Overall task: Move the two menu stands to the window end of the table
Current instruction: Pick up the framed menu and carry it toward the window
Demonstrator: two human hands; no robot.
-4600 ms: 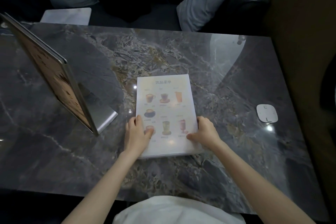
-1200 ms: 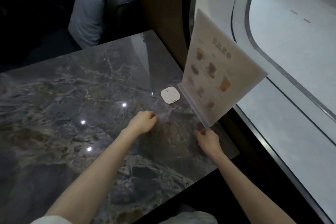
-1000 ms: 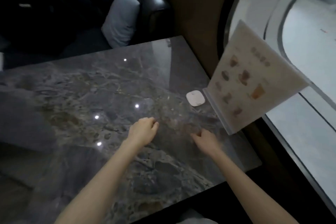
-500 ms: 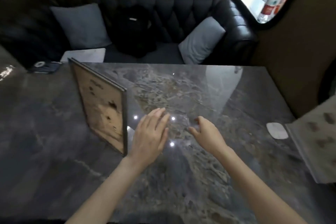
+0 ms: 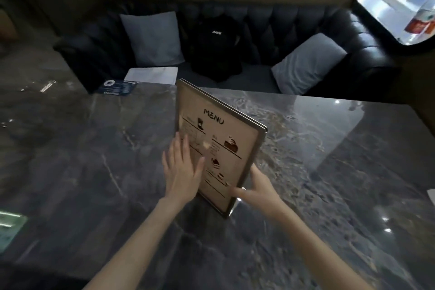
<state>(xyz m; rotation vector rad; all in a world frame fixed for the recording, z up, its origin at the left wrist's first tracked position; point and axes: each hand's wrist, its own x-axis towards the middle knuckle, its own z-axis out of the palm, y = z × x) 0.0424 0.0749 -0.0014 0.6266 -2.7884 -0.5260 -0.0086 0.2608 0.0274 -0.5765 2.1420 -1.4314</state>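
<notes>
1. Standing upright near the middle of the bench (image 5: 94, 148), the framed menu stand (image 5: 219, 148) faces you at an angle, its base hidden behind the panel.
2. Your left hand (image 5: 182, 172) lies flat and open against the printed face, gripping nothing; your right hand (image 5: 256, 189) pinches the lower right frame edge between thumb and fingers (image 5: 255, 172).
3. Risk, as I judge it: one flat palm and a low corner pinch leave the tall panel free to swing or tip once lifted; curl your left fingers round the left edge first.
4. Rightward the bench looks bare and open. A white corner (image 5: 431, 198) shows at the frame's right edge, possibly the other stand, so stop short of it.
5. Keep off the near bench edge.
</notes>
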